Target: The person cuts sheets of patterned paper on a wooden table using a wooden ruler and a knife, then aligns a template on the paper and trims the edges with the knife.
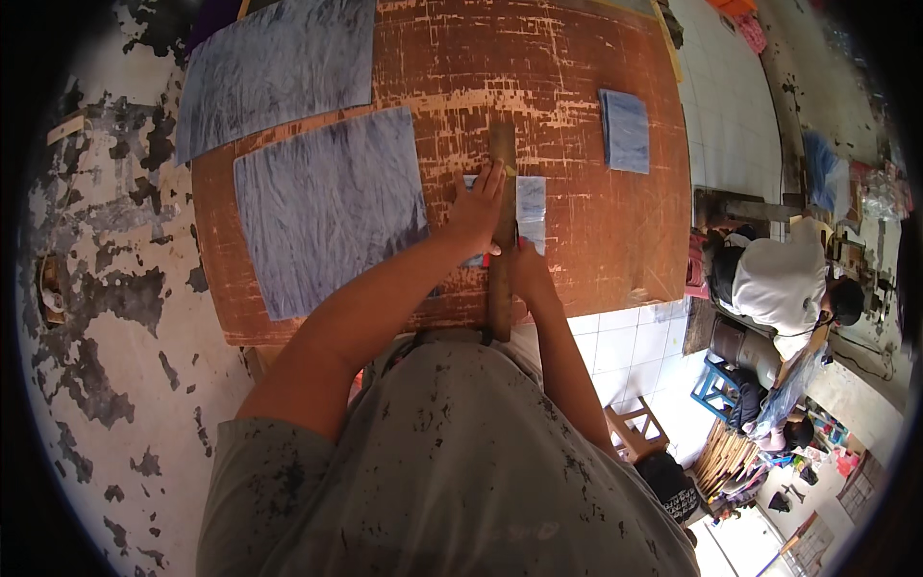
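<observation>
ruler: wooden straightedge (501,231), long axis running away from person, laid over small blue sheet (530,212), mid table (596,240)
left hand (478,207): flat, pressing ruler
right hand (527,269): grip closed on red cutter (487,258), partly hidden
large blue sheets (327,207): left of ruler

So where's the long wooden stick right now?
In the head view, the wooden stick lies lengthwise mid-table on the worn brown table, pressed down by the left hand over a small bluish sheet, right of the large bluish sheet.
</observation>
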A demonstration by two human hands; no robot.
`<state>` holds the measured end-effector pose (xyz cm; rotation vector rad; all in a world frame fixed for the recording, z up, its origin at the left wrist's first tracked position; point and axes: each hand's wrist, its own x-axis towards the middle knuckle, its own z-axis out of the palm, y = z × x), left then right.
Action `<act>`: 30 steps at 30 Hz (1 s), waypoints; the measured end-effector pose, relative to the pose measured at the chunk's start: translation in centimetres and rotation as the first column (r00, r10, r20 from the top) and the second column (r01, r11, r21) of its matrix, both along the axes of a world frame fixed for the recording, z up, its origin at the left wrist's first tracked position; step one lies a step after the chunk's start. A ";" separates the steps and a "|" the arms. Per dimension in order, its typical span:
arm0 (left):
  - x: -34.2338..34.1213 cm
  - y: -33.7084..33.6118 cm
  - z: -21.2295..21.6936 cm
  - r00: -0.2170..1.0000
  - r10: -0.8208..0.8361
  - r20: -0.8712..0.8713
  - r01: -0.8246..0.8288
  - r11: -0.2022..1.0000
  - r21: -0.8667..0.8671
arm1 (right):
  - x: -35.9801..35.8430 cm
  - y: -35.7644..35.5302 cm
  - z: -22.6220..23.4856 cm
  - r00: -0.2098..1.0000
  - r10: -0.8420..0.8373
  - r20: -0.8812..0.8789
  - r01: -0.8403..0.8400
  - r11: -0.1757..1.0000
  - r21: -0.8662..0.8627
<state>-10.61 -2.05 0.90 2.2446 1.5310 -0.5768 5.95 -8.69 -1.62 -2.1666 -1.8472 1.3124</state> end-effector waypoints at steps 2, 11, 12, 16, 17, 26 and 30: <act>-0.1 0.2 -0.3 1.000 0.004 0.023 -0.004 1.000 0.009 | 1.3 -1.9 -0.9 0.995 -0.083 -0.054 0.078 0.993 -0.087; 0.0 0.1 -0.1 1.000 0.005 0.006 -0.005 1.000 -0.002 | 0.7 -6.0 5.7 0.966 0.252 0.057 -0.235 0.947 -0.218; 0.1 -0.1 -0.1 1.000 -0.003 0.009 0.002 1.000 0.007 | 1.0 -6.4 4.9 0.965 0.257 0.049 -0.237 0.938 -0.253; -0.2 -0.1 -0.7 1.000 -0.006 -0.022 0.006 1.000 0.014 | 2.4 -5.5 3.9 0.982 0.185 0.043 -0.169 0.955 -0.242; -0.3 -0.1 -0.6 1.000 -0.007 -0.024 0.008 1.000 0.010 | 2.7 -4.3 4.2 0.980 0.199 0.010 -0.189 0.945 -0.268; -0.4 -0.1 -0.6 1.000 -0.018 0.022 0.018 1.000 0.017 | -0.9 8.4 1.2 0.989 0.145 0.038 -0.150 0.971 0.189; -0.4 -0.1 -0.6 0.999 -0.026 0.043 0.026 1.000 0.001 | -2.1 9.5 -0.5 0.996 0.067 0.057 -0.075 0.984 0.160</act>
